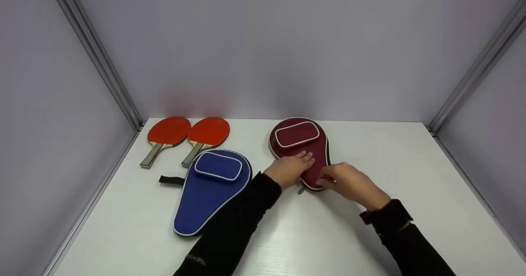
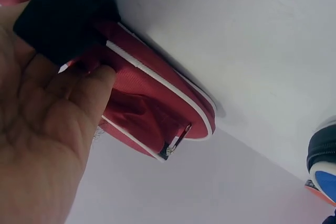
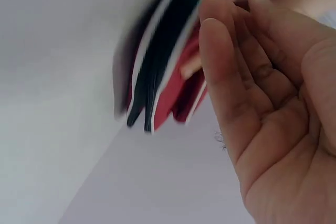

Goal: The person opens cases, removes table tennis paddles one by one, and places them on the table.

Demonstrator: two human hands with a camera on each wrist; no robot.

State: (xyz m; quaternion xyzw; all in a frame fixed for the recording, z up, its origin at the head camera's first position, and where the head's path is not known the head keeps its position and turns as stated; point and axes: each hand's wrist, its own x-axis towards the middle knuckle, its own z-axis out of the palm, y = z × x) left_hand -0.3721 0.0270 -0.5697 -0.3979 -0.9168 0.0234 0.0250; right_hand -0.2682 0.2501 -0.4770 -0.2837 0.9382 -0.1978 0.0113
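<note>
A maroon table tennis bat case (image 1: 318,161) with white piping and a small pocket lies on the table, its narrow end towards me. My left hand (image 1: 289,169) rests across its middle, fingers extended over the fabric. In the left wrist view a black fabric band (image 2: 65,17) shows by those fingers, and a zipper pull (image 2: 181,137) hangs from the pocket. Bent thumb and fingers of my right hand (image 1: 349,181) pinch at the zipper along the narrow end's right edge, the fingertips hiding the pull. The dark side strip (image 3: 157,51) appears in the right wrist view.
A blue bat case (image 1: 211,200) with a black strap (image 1: 171,180) lies left of the maroon one, partly behind my left sleeve. Two red bats (image 1: 168,131) (image 1: 209,131) lie behind it at the back left. Pale walls (image 1: 263,50) enclose the white table (image 1: 287,243).
</note>
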